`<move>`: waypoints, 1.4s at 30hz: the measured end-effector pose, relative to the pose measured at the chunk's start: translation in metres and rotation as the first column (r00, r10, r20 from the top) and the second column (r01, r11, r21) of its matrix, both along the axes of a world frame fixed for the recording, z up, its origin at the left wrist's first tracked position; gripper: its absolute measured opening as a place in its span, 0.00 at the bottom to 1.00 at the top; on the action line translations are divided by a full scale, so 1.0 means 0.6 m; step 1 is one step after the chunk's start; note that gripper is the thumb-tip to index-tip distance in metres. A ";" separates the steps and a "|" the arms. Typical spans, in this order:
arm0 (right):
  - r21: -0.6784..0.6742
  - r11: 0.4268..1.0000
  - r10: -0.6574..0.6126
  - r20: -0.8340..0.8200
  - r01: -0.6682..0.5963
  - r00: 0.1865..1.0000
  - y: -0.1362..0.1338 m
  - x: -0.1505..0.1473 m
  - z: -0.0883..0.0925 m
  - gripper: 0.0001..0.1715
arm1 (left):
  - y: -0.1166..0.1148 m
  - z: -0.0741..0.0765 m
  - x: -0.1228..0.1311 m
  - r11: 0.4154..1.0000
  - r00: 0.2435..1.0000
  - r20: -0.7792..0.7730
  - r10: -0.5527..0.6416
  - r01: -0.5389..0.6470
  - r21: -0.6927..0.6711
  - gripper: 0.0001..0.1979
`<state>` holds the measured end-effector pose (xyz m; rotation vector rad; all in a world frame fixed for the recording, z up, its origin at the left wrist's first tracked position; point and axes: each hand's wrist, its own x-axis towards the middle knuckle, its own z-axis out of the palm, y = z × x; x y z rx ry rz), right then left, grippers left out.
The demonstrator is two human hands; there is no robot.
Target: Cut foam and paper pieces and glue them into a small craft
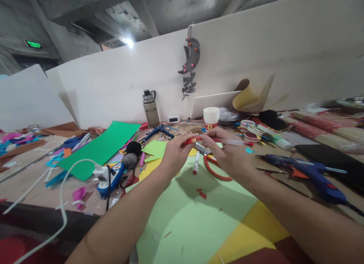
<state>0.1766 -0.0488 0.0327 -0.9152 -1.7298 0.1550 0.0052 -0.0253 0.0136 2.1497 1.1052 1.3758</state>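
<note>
My left hand (pixel 176 153) is closed, its thumb and fingers pinching a small red piece with a yellow pattern (pixel 193 140), perhaps paper. Fingertips of my right hand (pixel 224 148) meet the other end of this piece. A translucent whitish strip (pixel 234 142) sticks out to the right from my closed right hand; its exact kind is unclear. Below the hands, scissors with red-orange handles (pixel 217 169) lie on light green paper (pixel 196 218). A small white roll with a red end (pixel 196 163) rests beside them, and red scraps (pixel 202 196) lie nearer me.
A blue glue gun (pixel 309 175) lies at right. White paper cups (pixel 211 116) and a bottle (pixel 151 110) stand by the partition. At left are a green sheet (pixel 104 150), a blue power strip (pixel 111 178) with a white cable (pixel 65 203), and black yarn (pixel 133 147).
</note>
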 end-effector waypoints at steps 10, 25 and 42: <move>-0.028 1.000 0.015 0.000 -0.015 1.000 -0.004 0.001 0.004 0.11 | 0.002 -0.002 -0.001 1.000 1.000 -0.002 0.009 -0.009 0.023 0.13; -0.017 1.000 0.001 0.007 -0.001 1.000 -0.002 0.001 0.000 0.11 | 0.000 -0.001 0.000 1.000 1.000 0.004 -0.009 0.009 0.014 0.13; -0.005 0.999 0.047 0.017 -0.047 0.999 -0.009 -0.006 -0.002 0.10 | -0.001 -0.002 0.003 0.999 0.997 -0.061 0.042 -0.040 0.025 0.16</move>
